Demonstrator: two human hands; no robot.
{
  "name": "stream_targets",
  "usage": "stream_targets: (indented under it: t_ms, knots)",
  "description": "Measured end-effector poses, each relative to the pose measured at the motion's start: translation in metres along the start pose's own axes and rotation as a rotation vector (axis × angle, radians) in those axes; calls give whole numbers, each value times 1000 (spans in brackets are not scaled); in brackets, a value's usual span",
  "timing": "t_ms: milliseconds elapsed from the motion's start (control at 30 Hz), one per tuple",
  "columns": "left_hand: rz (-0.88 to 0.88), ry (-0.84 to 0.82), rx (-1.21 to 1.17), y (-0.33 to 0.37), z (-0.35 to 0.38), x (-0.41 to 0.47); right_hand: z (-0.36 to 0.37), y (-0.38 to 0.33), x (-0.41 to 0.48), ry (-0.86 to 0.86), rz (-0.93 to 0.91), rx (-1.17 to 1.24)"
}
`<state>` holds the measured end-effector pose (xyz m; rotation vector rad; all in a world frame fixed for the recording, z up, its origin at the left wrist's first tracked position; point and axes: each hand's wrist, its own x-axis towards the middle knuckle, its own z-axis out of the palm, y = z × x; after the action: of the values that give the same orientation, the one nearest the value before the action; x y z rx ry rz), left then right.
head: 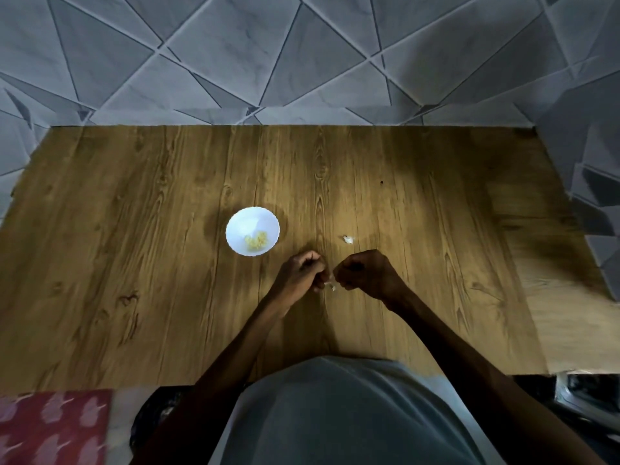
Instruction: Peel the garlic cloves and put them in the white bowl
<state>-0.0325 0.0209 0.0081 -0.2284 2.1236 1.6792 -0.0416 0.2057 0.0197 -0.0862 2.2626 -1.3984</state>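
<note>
The white bowl [252, 229] stands on the wooden table [134, 263], with several peeled yellowish garlic cloves [256, 240] lying in its near side. Just in front and to the right of it, my left hand [302, 271] and my right hand [365, 273] are held close together above the table, fingers curled. Between their fingertips shows a small pale garlic clove [329, 283], pinched from both sides, with bits of skin hanging from it. Most of the clove is hidden by my fingers.
A small white scrap of garlic or its skin [349, 239] lies on the table beyond my right hand. A grey patterned wall [302, 62] backs the table. A red patterned cloth [53, 427] lies at the bottom left, below the table's near edge.
</note>
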Motion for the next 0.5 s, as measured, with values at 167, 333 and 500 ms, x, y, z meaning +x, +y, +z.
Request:
stream_targets:
  t_ms: [167,333,500]
  knots:
    - [59,-15,262,-7,-2,2,0,2,-4,33,-17,31]
    - [78,24,246,-10,-1,2,1,4,-5,66,3,89]
    - [-72,-83,-192,-4,0,-1,3,8,-5,119,1,153]
